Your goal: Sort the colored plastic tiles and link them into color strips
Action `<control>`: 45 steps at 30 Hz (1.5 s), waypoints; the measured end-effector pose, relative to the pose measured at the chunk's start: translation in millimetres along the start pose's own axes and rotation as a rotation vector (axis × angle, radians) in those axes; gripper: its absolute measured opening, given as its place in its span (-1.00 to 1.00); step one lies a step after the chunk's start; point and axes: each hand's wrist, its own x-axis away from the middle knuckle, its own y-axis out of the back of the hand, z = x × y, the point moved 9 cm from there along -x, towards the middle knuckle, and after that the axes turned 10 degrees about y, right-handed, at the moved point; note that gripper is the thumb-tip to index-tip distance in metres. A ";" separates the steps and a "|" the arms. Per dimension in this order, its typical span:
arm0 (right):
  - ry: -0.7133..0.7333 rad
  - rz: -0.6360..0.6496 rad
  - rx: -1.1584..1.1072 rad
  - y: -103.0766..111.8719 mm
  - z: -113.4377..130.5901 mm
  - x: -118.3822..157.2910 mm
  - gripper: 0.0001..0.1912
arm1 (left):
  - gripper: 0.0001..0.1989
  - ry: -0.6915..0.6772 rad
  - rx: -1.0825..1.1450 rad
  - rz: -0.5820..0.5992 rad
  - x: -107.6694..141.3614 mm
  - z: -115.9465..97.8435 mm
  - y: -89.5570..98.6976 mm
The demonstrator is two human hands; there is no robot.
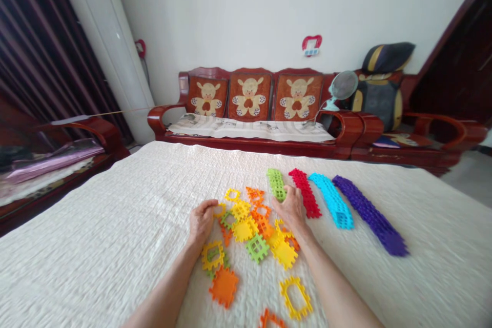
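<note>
Loose plastic interlocking tiles in yellow, orange and green lie in a pile between my hands. At the left side of the pile my left hand is closed, its fingertips pinching the edge of a small yellow frame tile. My right hand is closed at the near end of a row of green tiles, gripping a green windowed tile there. Right of this hand run a red row, a light blue row and a purple row of overlapping tiles.
Nearer me lie an orange solid tile, a yellow frame tile and a partly cut-off orange tile. A white quilted cloth covers the table. Beyond it stand a wooden sofa and a small fan.
</note>
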 end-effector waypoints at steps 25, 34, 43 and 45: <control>0.352 0.142 -0.375 37.7 55.6 61.1 -0.83 | -0.68 -0.589 -0.448 0.585 46.0 -55.8 -37.5; 0.484 0.325 -0.046 41.8 110.3 77.6 -0.75 | -0.66 -0.664 -0.476 0.513 57.5 -72.4 -37.6; 0.533 0.349 -0.103 29.1 114.0 83.6 -0.82 | -0.36 -0.650 -0.702 0.757 104.4 -74.9 -73.8; 0.531 0.337 -0.116 29.4 114.2 83.9 -0.76 | -0.31 -0.647 -0.714 0.765 105.9 -70.8 -77.1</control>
